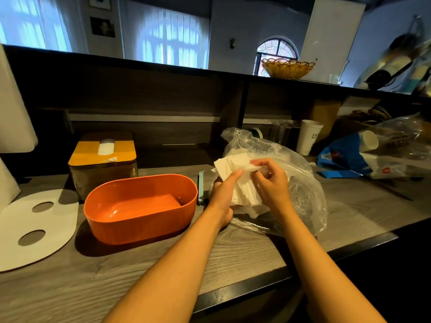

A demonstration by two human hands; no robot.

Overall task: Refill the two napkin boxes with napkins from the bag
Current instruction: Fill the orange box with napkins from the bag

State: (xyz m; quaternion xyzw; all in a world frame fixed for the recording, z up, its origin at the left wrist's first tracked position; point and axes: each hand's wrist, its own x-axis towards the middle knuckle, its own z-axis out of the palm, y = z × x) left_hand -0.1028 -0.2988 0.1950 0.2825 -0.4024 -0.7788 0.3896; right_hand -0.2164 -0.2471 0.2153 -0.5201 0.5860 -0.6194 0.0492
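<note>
Hands (247,183) both gripping napkins (235,169) | stack's lower part hidden in bag (303,194)

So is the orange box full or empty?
Empty. The orange box has its lid off, and its bare bottom shows, with no napkins inside.

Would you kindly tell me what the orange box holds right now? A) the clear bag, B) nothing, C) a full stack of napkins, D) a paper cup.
B: the orange box shows only its bare floor, while the napkins are gripped by both the left hand and the right hand at the clear bag.
</note>
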